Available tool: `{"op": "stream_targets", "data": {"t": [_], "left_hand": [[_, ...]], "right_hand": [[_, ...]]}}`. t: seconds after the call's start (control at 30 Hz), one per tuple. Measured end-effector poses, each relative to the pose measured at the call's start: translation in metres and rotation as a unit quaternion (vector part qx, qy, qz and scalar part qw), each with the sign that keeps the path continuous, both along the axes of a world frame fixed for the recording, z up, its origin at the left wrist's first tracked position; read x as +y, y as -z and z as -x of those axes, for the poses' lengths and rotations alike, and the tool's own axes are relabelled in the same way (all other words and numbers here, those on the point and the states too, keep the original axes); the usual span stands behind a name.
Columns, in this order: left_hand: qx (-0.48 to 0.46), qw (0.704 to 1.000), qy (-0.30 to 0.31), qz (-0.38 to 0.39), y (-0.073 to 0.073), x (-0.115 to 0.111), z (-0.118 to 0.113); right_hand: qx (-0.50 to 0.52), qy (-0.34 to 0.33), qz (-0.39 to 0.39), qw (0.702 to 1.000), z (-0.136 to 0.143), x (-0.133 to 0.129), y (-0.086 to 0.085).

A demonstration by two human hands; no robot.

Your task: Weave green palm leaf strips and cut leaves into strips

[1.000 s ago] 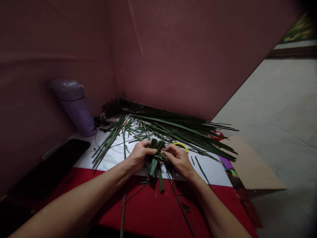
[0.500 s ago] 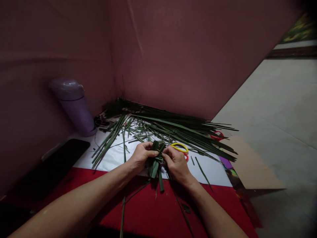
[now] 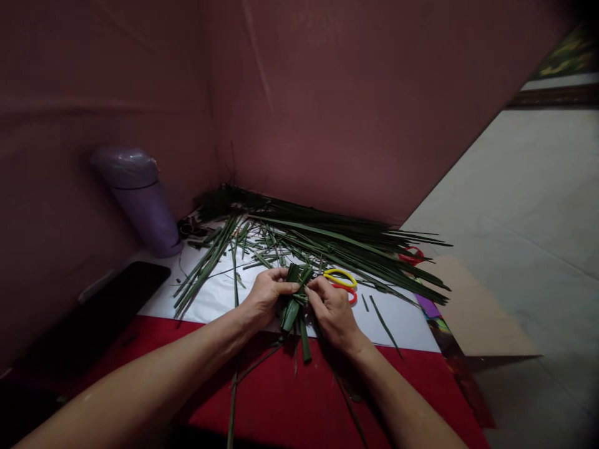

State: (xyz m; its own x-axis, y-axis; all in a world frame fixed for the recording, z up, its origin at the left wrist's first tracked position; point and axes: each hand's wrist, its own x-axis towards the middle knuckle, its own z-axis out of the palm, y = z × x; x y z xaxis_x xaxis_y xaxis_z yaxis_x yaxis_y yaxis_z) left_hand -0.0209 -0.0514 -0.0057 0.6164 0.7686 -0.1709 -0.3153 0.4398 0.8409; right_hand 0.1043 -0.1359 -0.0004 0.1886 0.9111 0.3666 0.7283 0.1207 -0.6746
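Between my hands is a small woven piece of green leaf strips [image 3: 292, 312], with loose strip ends hanging down over the red cloth. My left hand [image 3: 270, 292] grips its left side, thumb across the front. On its right side my right hand [image 3: 331, 307] pinches at the strips with thumb and forefinger; what exactly lies between those fingertips is too small to make out. Scissors with yellow and red handles [image 3: 340, 276] lie just behind my right hand, their blades partly hidden by leaves.
Long green leaves [image 3: 355, 243] are heaped along the pink wall, with cut scraps on white paper [image 3: 210, 305]. A purple tumbler [image 3: 145, 212] and a black phone-like slab [image 3: 107, 305] are at left. Cardboard [image 3: 482, 318] lies right of the red cloth [image 3: 281, 405].
The woven piece has tilted slightly, its lower strip turning toward the left. My right hand has shifted a little, showing more of the red scissor handle. My left hand keeps its hold.
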Motion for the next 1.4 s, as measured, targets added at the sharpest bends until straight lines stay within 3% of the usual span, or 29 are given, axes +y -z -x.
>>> {"op": "stream_targets", "data": {"t": [0.13,0.5,0.6,0.8,0.97,1.27,1.4], "left_hand": [[0.009,1.0,-0.01,-0.009,0.0,0.0,0.0],[0.033,0.999,-0.012,-0.03,0.002,0.0,0.0],[0.028,0.999,-0.008,-0.026,0.002,0.0,0.0],[0.004,1.0,0.01,-0.007,0.001,0.002,0.0],[0.013,1.0,0.015,-0.014,0.0,0.002,0.0],[0.018,1.0,-0.008,-0.013,-0.002,-0.001,0.0],[0.016,1.0,-0.009,-0.021,-0.001,-0.001,0.0]], "right_hand": [[-0.029,-0.036,-0.007,0.999,-0.008,0.002,0.001],[-0.225,-0.041,-0.056,0.972,-0.011,0.002,-0.001],[-0.197,-0.028,-0.046,0.979,-0.009,0.001,0.001],[-0.037,0.028,-0.019,0.999,0.0,0.001,-0.004],[-0.069,0.045,-0.048,0.995,-0.001,0.001,-0.008],[-0.096,-0.028,-0.059,0.993,-0.006,0.002,0.001],[-0.094,-0.015,-0.057,0.994,-0.003,0.001,-0.001]]}}
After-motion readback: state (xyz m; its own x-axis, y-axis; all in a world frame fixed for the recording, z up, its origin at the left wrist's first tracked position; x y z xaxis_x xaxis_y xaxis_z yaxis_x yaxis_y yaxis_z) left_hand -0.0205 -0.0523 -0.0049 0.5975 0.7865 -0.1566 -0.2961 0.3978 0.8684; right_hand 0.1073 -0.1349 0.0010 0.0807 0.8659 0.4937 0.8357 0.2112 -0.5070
